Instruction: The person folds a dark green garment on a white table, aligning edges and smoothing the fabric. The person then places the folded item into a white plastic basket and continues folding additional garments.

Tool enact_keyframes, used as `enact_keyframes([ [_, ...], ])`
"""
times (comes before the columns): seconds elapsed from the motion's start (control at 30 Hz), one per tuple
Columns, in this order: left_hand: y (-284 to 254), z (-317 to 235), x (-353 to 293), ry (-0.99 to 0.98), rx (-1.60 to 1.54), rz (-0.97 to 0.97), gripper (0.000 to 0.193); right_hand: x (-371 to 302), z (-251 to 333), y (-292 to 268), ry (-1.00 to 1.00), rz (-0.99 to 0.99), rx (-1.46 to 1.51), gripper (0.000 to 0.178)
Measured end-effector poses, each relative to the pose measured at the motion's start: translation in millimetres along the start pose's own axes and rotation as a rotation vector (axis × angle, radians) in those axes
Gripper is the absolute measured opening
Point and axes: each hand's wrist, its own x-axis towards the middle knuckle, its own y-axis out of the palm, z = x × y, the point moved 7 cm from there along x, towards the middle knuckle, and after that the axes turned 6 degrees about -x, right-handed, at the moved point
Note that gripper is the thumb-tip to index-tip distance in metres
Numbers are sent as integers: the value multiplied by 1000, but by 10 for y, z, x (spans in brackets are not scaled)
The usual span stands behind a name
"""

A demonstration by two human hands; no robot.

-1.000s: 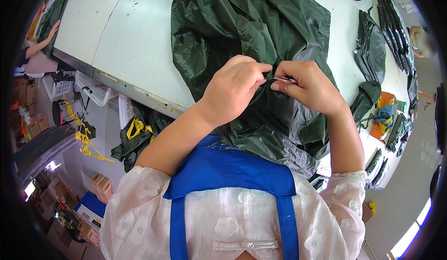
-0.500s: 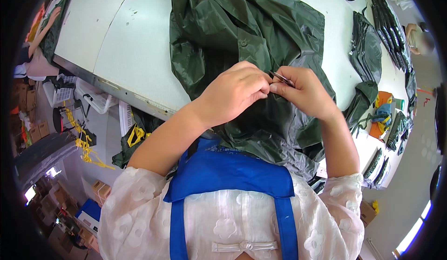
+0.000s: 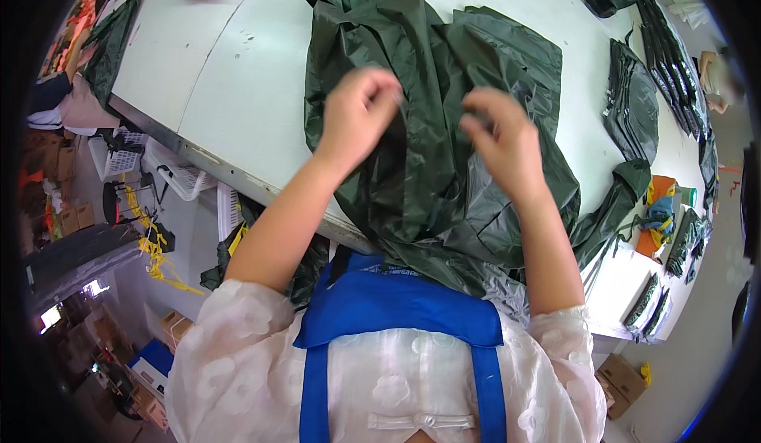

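Dark green garment (image 3: 428, 126) lies loose and rumpled on the white table (image 3: 238, 102), straight in front of the person, with its near end hanging at the table edge against the blue apron (image 3: 404, 316). Both hands are over its middle, apart from each other. The left hand (image 3: 357, 114) has its fingers curled, thumb toward forefinger; blur hides whether anything is pinched there. The right hand (image 3: 507, 141) is bent too, thumb below the fingers, and I cannot tell whether it grips something small. Nor is it clear whether either hand touches the cloth.

As far along as can be judged, this 1 piece is laid out but unfinished: it is neither flat nor neatly folded. Any detail done on its seams is too small to tell. By contrast, a fanned stack (image 3: 632, 102) of dark green pieces lies tidily on the right, and 2 or more wrapped bundles (image 3: 646, 304) sit nearer the table's right corner.
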Motion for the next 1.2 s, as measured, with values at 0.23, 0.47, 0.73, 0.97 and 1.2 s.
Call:
enact_keyframes([
  [0.23,96,1295,442,-329,503,172,58,472,-1216,657,302,364,-675,38],
  [0.47,-999,1047,-1171,-456,87,-169,37,-217,-2015,-247,510,324,-540,29],
  [0.73,-1816,807,-735,-355,382,-454,55,767,-204,563,-30,-12,-346,43],
  [0.97,-1692,1780,296,-853,-358,-437,75,1305,-922,1793,201,398,-580,40],
  [1.2,-1488,498,-98,2,314,-92,47,859,-1381,86,608,-321,736,19],
])
